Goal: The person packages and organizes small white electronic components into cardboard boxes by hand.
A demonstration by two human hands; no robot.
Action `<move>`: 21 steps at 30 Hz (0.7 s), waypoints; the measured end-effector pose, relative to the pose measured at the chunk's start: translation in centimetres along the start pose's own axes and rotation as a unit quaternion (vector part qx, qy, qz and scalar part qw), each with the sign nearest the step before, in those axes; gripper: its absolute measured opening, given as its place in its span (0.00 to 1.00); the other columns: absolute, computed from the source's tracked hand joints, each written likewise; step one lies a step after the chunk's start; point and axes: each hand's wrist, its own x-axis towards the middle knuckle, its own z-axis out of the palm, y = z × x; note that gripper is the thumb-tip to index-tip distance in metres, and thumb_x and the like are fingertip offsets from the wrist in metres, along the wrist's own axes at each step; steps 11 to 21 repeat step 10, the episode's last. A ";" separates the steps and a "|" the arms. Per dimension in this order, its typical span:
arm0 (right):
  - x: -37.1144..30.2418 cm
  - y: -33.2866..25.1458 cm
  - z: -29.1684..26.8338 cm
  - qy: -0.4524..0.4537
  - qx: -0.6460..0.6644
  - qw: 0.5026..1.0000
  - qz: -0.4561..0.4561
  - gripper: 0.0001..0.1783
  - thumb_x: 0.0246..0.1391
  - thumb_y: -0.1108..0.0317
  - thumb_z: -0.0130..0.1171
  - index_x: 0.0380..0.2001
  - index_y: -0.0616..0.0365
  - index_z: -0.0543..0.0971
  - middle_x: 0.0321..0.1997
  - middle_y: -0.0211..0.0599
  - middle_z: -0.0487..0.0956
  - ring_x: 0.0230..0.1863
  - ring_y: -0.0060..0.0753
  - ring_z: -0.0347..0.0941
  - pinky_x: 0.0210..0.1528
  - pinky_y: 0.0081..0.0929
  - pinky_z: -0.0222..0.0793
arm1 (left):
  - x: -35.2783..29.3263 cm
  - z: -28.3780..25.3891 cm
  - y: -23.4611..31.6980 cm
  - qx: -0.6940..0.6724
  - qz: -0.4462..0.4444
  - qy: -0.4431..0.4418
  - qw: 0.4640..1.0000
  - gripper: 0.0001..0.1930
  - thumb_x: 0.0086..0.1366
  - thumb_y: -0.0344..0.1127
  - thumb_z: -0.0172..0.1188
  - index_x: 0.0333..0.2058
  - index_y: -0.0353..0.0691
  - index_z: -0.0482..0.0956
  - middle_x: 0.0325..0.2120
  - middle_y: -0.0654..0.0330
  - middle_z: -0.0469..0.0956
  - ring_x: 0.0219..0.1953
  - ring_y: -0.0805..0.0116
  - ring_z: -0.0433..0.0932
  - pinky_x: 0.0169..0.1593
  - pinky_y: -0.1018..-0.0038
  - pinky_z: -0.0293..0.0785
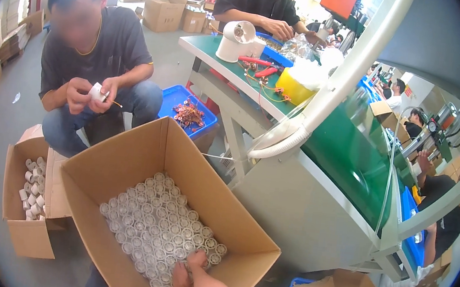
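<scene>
Dozens of white spools (161, 223) filled the large carton (124, 171) (a smaller carton (27, 234) sat left of it); one hand (197, 281) reached in, fingers' grip hidden.

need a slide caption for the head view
A hand reaches into a cardboard box of small white spools.

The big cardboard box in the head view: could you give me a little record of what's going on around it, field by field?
box: open cardboard box on the floor
contents: small white round parts, packed in a layer
hand: one hand reaches in from the lower edge, fingers on the parts; which hand, unclear
other hand: not in view
beside: smaller box with the same parts
nearby: crouching person holding one part
behind: green bench
</scene>
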 end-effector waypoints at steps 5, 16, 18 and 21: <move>3.6 7.4 -1.5 0.138 0.202 0.969 -0.024 0.12 0.51 0.74 0.53 0.36 0.72 0.78 0.46 0.62 0.79 0.50 0.57 0.77 0.53 0.46 0.70 | 0.0 1.7 0.7 0.079 0.160 0.061 0.982 0.12 0.56 0.25 0.51 0.40 0.30 0.73 0.40 0.38 0.74 0.47 0.39 0.72 0.52 0.51 0.68; -5.9 0.9 -6.3 -0.002 0.050 0.995 0.091 0.14 0.51 0.68 0.52 0.21 0.73 0.76 0.30 0.52 0.83 0.26 0.39 0.76 0.28 0.42 0.70 | 1.1 -0.3 -2.3 0.190 0.115 0.071 0.973 0.11 0.58 0.27 0.51 0.41 0.35 0.73 0.41 0.45 0.75 0.47 0.49 0.74 0.51 0.56 0.70; -5.9 0.9 -6.3 -0.002 0.050 0.995 0.091 0.14 0.51 0.68 0.52 0.21 0.73 0.76 0.30 0.52 0.83 0.26 0.39 0.76 0.28 0.42 0.70 | 1.1 -0.3 -2.3 0.190 0.115 0.071 0.973 0.11 0.58 0.27 0.51 0.41 0.35 0.73 0.41 0.45 0.75 0.47 0.49 0.74 0.51 0.56 0.70; -5.9 0.9 -6.3 -0.002 0.050 0.995 0.091 0.14 0.51 0.68 0.52 0.21 0.73 0.76 0.30 0.52 0.83 0.26 0.39 0.76 0.28 0.42 0.70 | 1.1 -0.3 -2.3 0.190 0.115 0.071 0.973 0.11 0.58 0.27 0.51 0.41 0.35 0.73 0.41 0.45 0.75 0.47 0.49 0.74 0.51 0.56 0.70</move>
